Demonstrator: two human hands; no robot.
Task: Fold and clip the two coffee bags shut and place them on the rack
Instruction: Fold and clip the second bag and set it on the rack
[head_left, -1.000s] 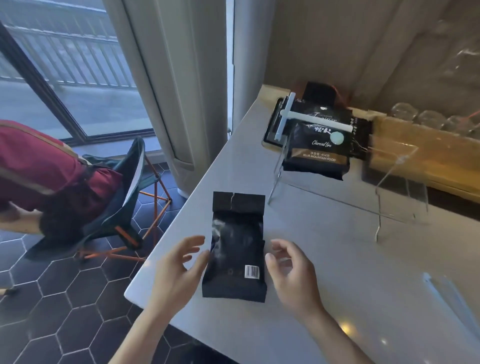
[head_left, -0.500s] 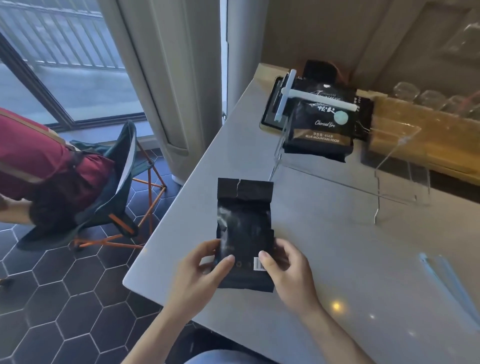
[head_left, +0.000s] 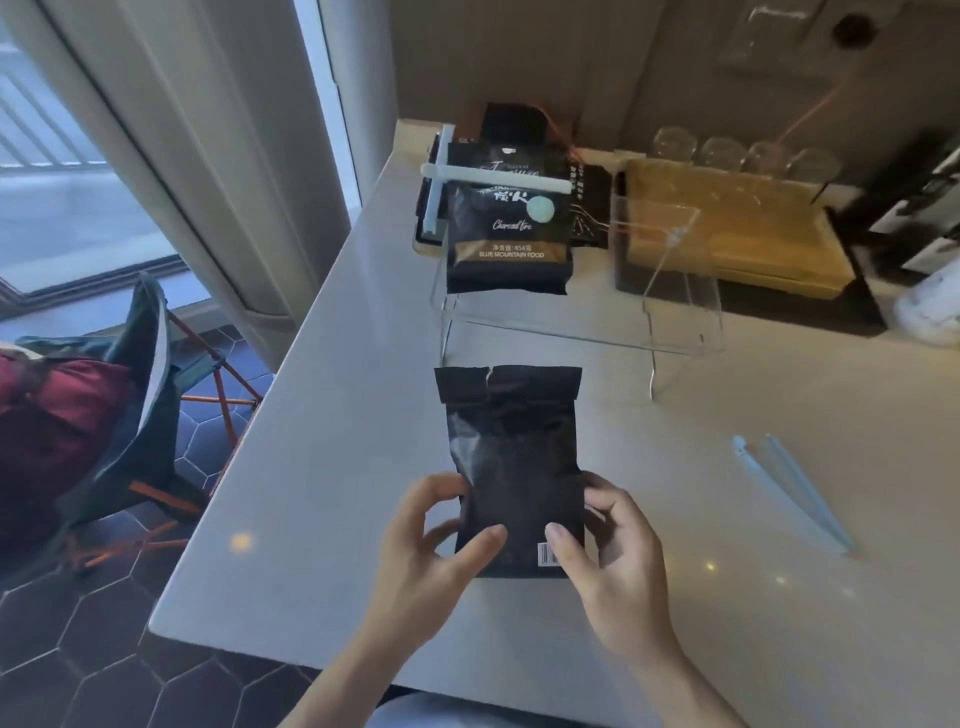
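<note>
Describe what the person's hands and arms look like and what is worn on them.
Both forearms are bare up to the frame's lower edge: no sleeves or cuffs show. The left hand and the right hand wear no gloves, and no rings, watch or bracelets are visible. The fingernails look short and unpainted. No markings or bandages show on either one.

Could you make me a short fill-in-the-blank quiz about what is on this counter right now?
1. Both hands, left hand and right hand, hold the lower end of a black ____.
2. The coffee bag already on the clear rack is closed with a white ____.
3. The spare clip lies on the counter to the person's ____.

Missing words: bag; clip; right
</note>
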